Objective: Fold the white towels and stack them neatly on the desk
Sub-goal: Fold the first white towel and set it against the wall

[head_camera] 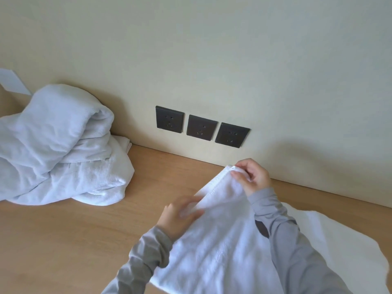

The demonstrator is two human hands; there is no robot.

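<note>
- Pinching the hemmed corner of a soft white terry towel (pixel 212 251) between thumb and curled fingers (pixel 244 164) of the right hand (pixel 252 177), just below the sockets (pixel 201 127).
- Laid on the towel's left edge: left hand (pixel 180 215), too blurred to tell its grip.
- Draped from both hands down to the smooth wooden desk (pixel 84 240), below-right of the sockets.
- Heaped, rumpled towels (pixel 59 145) left of the sockets.
</note>
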